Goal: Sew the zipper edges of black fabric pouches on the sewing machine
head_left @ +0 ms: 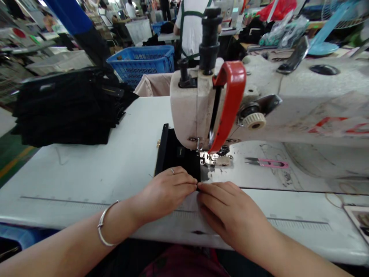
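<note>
A flat black fabric piece (187,159) with a small label lies partly under the head of a sewing machine (187,111). Its right edge runs beside the presser foot (203,157). My left hand (170,188), with a ring and a bracelet, rests on the near end of the piece, fingers pressed together on it. At the near right corner, the thumb and fingertips of my right hand (227,209) pinch the fabric's edge. Both hands' fingertips nearly touch there. A strip along the left side of the piece stands up, with a small gold-coloured bit beside it.
Pink-handled thread snips (268,162) lie on the machine bed to the right. A tall stack of black fabric pieces (63,107) sits at the table's left. Behind are a blue crate (144,63) and a person (191,30) in a white top.
</note>
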Demonstrator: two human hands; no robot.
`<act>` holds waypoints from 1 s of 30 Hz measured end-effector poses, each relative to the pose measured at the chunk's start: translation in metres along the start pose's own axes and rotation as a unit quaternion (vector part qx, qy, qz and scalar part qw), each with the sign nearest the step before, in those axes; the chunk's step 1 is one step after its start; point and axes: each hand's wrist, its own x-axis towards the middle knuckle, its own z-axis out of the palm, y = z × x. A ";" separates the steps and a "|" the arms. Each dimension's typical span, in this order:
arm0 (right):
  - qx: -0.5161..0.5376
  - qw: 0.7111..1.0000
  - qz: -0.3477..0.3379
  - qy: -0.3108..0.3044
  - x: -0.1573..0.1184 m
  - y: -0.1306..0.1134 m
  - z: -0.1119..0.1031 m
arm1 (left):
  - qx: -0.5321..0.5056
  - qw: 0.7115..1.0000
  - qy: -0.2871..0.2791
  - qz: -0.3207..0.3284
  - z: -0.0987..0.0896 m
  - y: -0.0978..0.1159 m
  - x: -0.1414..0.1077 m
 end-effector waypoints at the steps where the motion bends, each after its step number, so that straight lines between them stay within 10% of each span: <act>1: -0.006 1.000 -0.001 -0.006 0.003 0.002 -0.001 | 0.006 1.000 0.002 0.003 0.001 -0.003 0.002; 30: -0.076 0.997 0.008 -0.007 0.026 0.030 0.006 | 0.100 0.993 0.050 -0.048 0.019 -0.072 0.022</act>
